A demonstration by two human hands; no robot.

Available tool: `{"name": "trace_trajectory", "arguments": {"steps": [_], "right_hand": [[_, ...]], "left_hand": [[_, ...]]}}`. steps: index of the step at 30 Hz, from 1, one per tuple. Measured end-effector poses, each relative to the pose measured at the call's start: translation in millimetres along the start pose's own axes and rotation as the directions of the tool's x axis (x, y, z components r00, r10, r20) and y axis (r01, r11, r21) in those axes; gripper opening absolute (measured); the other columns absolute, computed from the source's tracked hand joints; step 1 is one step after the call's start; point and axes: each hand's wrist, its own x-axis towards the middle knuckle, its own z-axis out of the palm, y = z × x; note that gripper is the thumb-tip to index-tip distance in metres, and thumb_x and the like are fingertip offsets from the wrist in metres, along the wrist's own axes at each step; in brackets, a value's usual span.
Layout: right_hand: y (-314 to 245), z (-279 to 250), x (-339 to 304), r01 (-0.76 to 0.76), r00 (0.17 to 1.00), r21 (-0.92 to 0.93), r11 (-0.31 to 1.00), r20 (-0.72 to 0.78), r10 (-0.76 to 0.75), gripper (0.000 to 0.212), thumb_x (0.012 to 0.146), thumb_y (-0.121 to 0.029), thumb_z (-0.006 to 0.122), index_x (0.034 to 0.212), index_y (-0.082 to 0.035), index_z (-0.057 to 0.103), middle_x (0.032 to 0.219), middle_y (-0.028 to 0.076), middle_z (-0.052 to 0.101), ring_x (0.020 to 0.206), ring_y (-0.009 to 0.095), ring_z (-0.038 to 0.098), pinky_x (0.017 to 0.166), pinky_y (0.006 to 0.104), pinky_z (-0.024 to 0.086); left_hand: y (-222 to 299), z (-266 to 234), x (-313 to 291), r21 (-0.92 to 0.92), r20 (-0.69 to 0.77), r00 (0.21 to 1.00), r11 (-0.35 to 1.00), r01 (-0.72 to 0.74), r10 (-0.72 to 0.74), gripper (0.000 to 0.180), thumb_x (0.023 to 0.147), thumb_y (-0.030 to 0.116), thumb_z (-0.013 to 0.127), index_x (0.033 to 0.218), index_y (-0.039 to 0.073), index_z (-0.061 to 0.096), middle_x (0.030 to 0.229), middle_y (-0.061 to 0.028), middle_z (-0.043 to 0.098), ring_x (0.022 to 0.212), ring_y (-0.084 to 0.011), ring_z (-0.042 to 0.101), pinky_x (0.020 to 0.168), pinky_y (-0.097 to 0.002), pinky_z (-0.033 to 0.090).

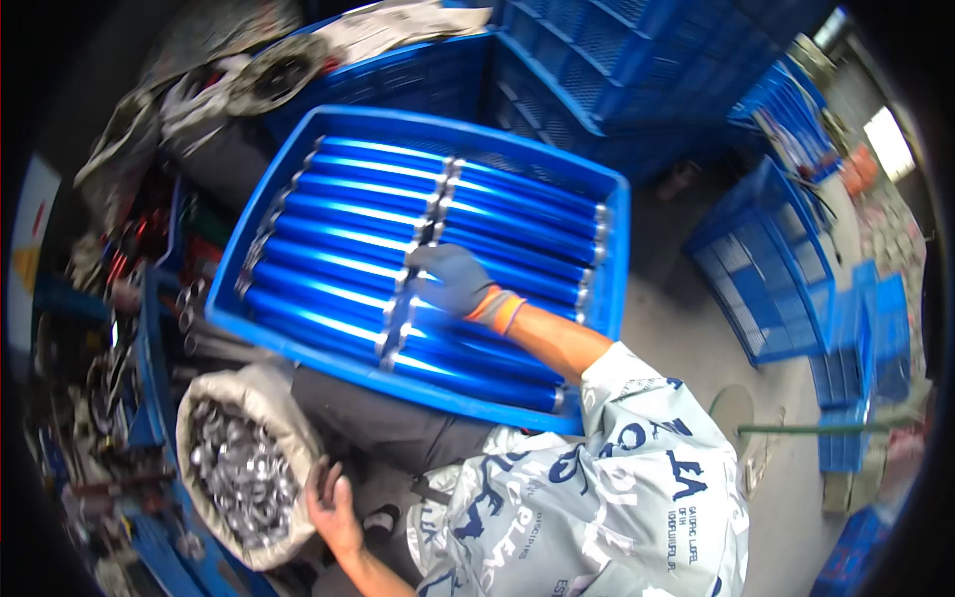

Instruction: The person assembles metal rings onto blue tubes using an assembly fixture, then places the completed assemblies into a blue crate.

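A blue plastic crate (249, 323) holds two rows of glossy blue tubes (338, 214) with silver metal ends that meet along the middle. My right hand (453, 281), in a grey glove with an orange cuff, lies on the tubes at that middle line. Its fingertips are bent over the metal ends (413, 264), and a grip is not visible. My bare left hand (331, 505) is low at the left, fingers apart, against the rim of a grey sack (261, 390) full of small silver metal rings (239, 473).
Empty blue crates (597, 60) are stacked behind, and more (786, 269) stand on the concrete floor at the right. Tools, cables and metal parts (109, 298) crowd a bench along the left. A green rod (826, 429) lies at the right.
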Motion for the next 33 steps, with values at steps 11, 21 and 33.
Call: {"name": "trace_trajectory", "arguments": {"steps": [11,21,33], "right_hand": [[-315.5,288.6,77.2,0.223,0.807,0.574,0.788,0.345,-0.48,0.062,0.095,-0.041,0.086,0.147,-0.009,0.077,0.147,0.022,0.075,0.136,0.042,0.071,0.119,0.0491,0.054],[-375.1,389.7,55.3,0.535,0.219,0.214,0.818,0.9,-0.378,0.092,0.091,-0.065,0.083,0.167,-0.017,0.062,0.172,0.026,0.056,0.153,0.047,0.06,0.124,0.0597,0.049],[-267.8,368.8,196.0,-0.099,0.739,0.156,0.983,0.673,-0.032,0.08,0.096,-0.045,0.086,0.159,0.0,0.064,0.141,0.024,0.079,0.131,0.038,0.077,0.113,0.0422,0.058]], "left_hand": [[-32.6,-39.6,-101.3,-0.019,-0.674,0.739,0.998,-0.052,0.025,0.036,0.108,0.002,0.08,0.143,-0.002,0.073,0.141,-0.0143,0.077,0.123,-0.0208,0.077,0.108,-0.035,0.061],[-58.7,-25.2,-121.3,-0.044,-0.874,0.482,0.999,0.028,-0.052,0.05,0.106,0.012,0.085,0.15,-0.001,0.066,0.137,-0.0125,0.075,0.118,-0.0205,0.076,0.103,-0.0373,0.061],[-55.8,-352.1,-21.6,0.129,-0.901,0.373,0.685,0.717,-0.221,0.085,0.088,0.068,0.086,0.135,-0.002,0.08,0.127,-0.0256,0.085,0.123,-0.041,0.081,0.107,-0.0506,0.061]]}}
